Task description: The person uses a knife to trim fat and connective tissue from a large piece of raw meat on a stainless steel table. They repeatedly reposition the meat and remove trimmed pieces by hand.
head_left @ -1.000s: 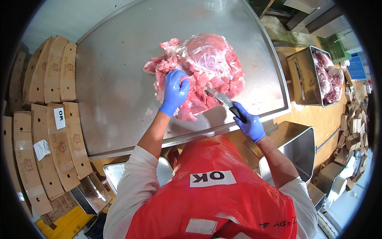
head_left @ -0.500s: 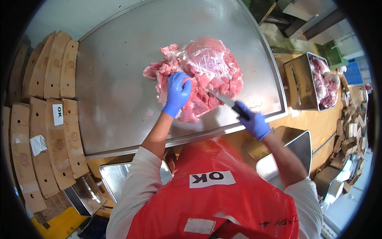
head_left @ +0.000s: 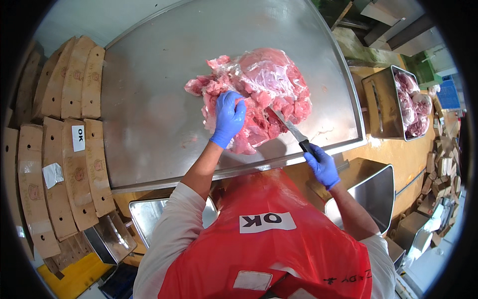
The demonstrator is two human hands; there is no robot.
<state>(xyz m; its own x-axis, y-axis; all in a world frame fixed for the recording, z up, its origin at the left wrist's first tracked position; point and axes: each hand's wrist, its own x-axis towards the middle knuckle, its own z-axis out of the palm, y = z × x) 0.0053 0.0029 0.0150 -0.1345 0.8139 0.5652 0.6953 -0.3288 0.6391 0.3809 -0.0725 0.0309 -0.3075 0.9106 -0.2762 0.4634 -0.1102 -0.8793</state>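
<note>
A big pile of raw pink meat [head_left: 264,84] lies on the steel table [head_left: 159,114]. My left hand [head_left: 228,118], in a blue glove, presses down on the near left part of the pile and grips it. In a matching blue glove, my right hand [head_left: 323,167] holds the black handle of a knife [head_left: 293,130]. Its blade points up and left into the near right side of the meat. I wear a red apron [head_left: 269,239].
Flat cardboard boxes [head_left: 59,149] are stacked along the table's left side. A steel tray of meat pieces [head_left: 398,102] stands to the right. Steel bins [head_left: 371,192] sit below the table's near edge, right and left [head_left: 149,219] of me.
The view has shifted slightly. My right hand has drawn the knife a little toward me along the meat's edge. My left hand stays on the pile.
</note>
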